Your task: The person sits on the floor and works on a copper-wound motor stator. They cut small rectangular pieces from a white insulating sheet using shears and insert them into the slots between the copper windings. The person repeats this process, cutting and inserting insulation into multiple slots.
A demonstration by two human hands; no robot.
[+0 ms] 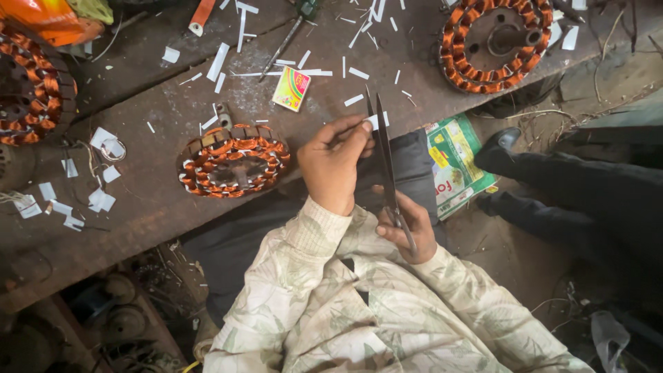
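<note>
1. Holding a small white strip of paper [373, 122], the left hand [335, 162] is closed on it with the fingertips pinched, just past the near edge of the workbench [159, 200].
2. The right hand [407, 224] is closed around the handles of a pair of long dark scissors [384, 155]; its fingers go through the handles, near the person's chest.
3. The blades of the scissors point away from the person, to the far side, and they are a little apart at the tips. The paper strip is touching the blades close to their far end.
4. Both sleeves are of a pale shirt with a leaf pattern, and the two hands are close together, the left one farther and the right one nearer.
5. On the bench, just left of the left hand, lies a round motor coil [233, 160] with copper wire and white paper pieces in its slots.
6. A second coil [494, 43] lies far right on the bench, and a third coil [31, 90] is at the far left edge, only partly in view.
7. Many white paper scraps [218, 62] are spread over the bench, and a small colourful matchbox [291, 88] lies among them.
8. On the floor at the right, a green printed bag [452, 166] lies beside another person's dark shoe [498, 145].
</note>
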